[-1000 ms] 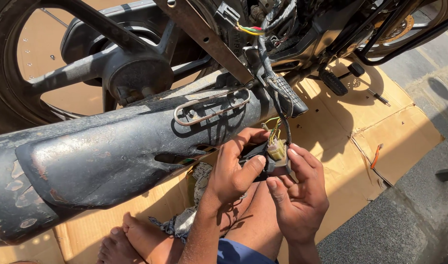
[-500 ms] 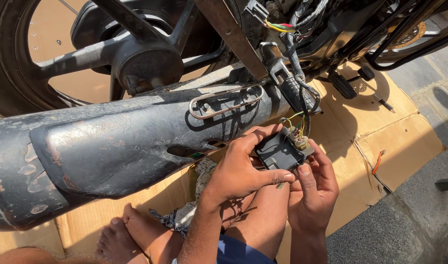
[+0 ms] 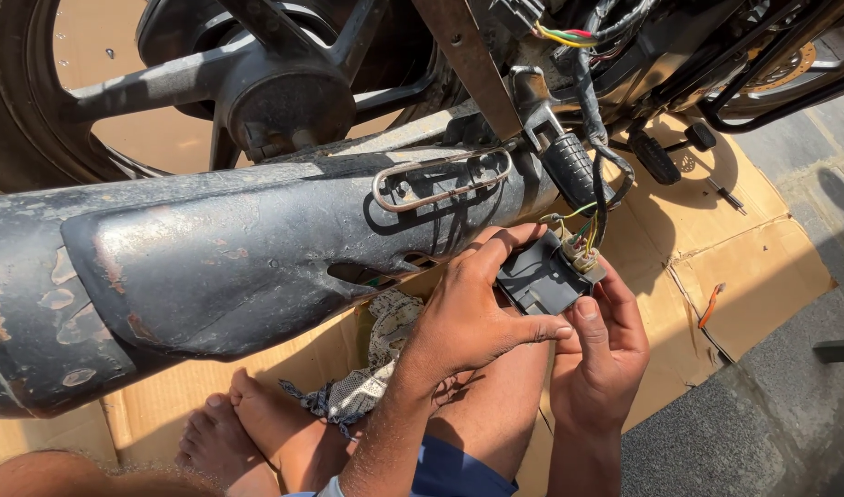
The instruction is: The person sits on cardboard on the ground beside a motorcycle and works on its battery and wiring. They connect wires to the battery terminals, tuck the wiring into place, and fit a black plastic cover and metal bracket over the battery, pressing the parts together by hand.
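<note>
Both hands point(image 3: 532, 322) grip one black module point(image 3: 540, 276).

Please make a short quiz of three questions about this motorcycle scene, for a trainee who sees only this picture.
1. True or false: both hands touch the small black box.
2. What joins the black box at its upper right end?
A. a chain
B. thin coloured wires
C. a hose
3. What lies flat on the ground under the motorcycle?

Key
1. True. The left hand grips the box from the left; the right hand supports it from below.
2. B. The coloured wires run up toward the frame.
3. Flattened cardboard, below the exhaust muffler.
</note>
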